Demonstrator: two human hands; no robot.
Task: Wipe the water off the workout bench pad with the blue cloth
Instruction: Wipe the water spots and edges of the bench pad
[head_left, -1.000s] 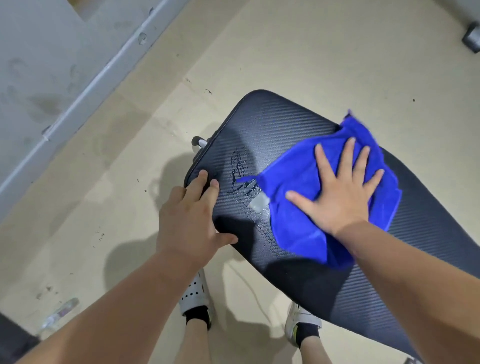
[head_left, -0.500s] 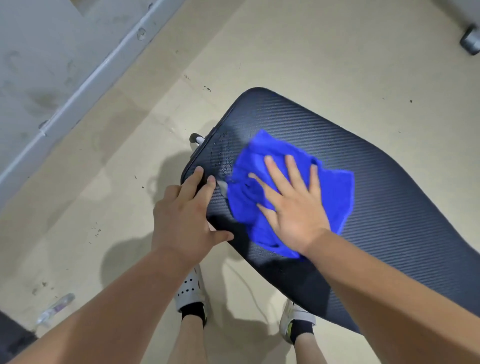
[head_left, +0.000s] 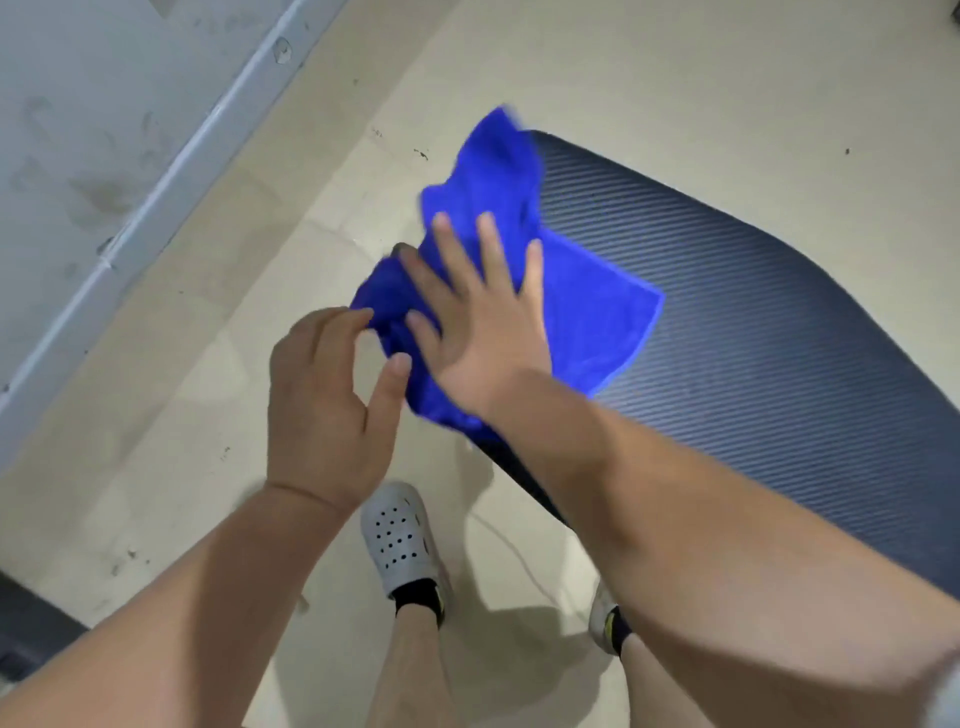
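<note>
The dark ribbed bench pad (head_left: 753, 332) runs from the middle of the view to the right edge. The blue cloth (head_left: 587, 312) is bunched over the pad's left end, one corner flipped up past the far edge. My right hand (head_left: 478, 317) lies flat on the cloth with fingers spread, pressing it onto the pad. My left hand (head_left: 327, 400) is beside the pad's left end, fingers curled, its fingertips touching the cloth's left fold. The pad's left edge is hidden under cloth and hands. No water shows on the bare pad.
Beige floor (head_left: 675, 78) surrounds the bench. A grey wall with a pale baseboard (head_left: 171, 192) runs along the upper left. My feet in white shoes (head_left: 400, 540) stand below the pad. A dark object (head_left: 31, 634) sits at the lower left.
My right hand has swept the cloth left to the pad's end, covering the wet patch. My left hand has come off the pad's edge and now touches the cloth.
</note>
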